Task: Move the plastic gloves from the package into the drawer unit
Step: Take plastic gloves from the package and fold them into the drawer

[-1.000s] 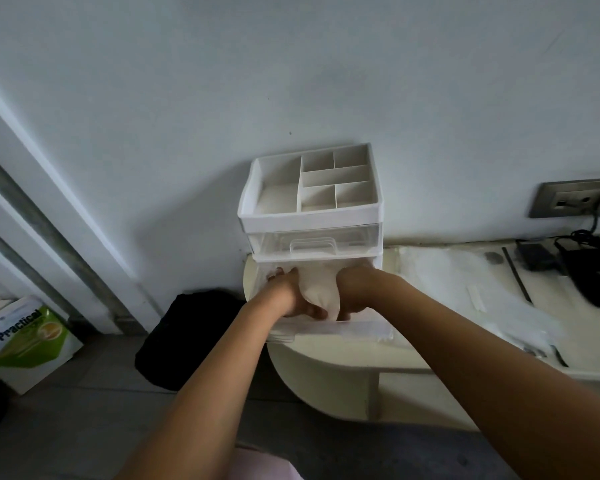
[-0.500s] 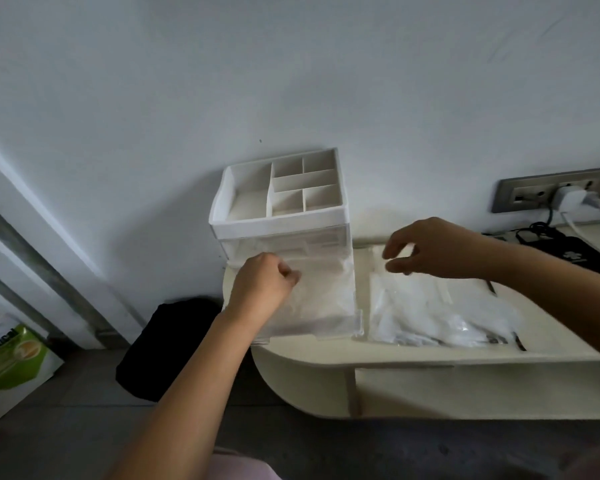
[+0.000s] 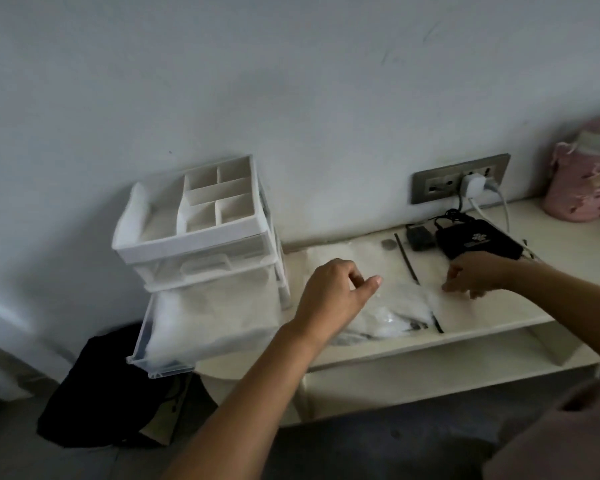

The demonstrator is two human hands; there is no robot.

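Reaching over the glove package point(image 3: 395, 306) on the desk point(image 3: 561, 233), left hand point(image 3: 333, 296) hovers loosely curled, empty; right hand point(image 3: 478, 275) touches its edge, probably steadying it, grip unclear. Gloves point(image 3: 205, 313) fill the pulled-out drawer point(image 3: 160, 367), left.

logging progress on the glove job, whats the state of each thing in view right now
lower drawer: pulled out, gloves piled inside
upper drawer: pushed in
package: lying flat on the shelf
left hand: over the package, fingers loosely curled, holding nothing
right hand: fingertips down at the package's right end, grip unclear
white charger: plugged into the wall socket
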